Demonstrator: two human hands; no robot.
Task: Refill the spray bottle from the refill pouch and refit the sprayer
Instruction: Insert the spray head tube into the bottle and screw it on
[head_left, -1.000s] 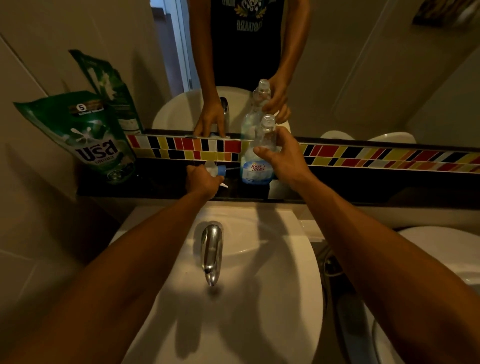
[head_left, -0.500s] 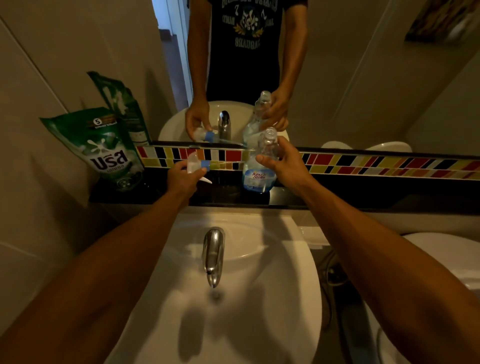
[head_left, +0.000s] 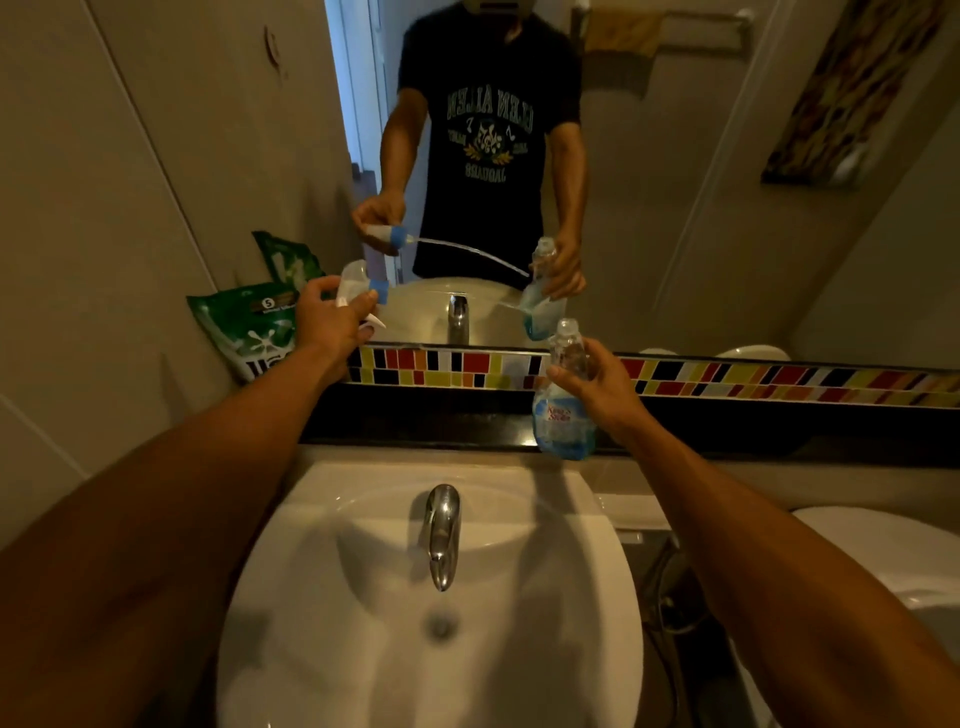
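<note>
My right hand (head_left: 602, 389) grips the neck of the clear spray bottle (head_left: 563, 415), which has a blue label and an open mouth and hangs tilted above the dark ledge. My left hand (head_left: 332, 322) holds the white sprayer head (head_left: 358, 288) with its blue collar, raised to the left and well apart from the bottle. The mirror shows its long dip tube trailing toward the bottle. The green refill pouch (head_left: 244, 327) leans against the left wall on the ledge, partly hidden behind my left forearm.
A white washbasin (head_left: 363, 649) with a chrome tap (head_left: 441, 535) sits directly below my hands. A dark ledge (head_left: 753, 426) with a coloured tile strip runs under the mirror. A toilet (head_left: 893, 561) stands at the right.
The left hand lifted the sprayer head up and left, off the ledge. The right hand raised the bottle from the ledge and tilted it. The camera tipped upward.
</note>
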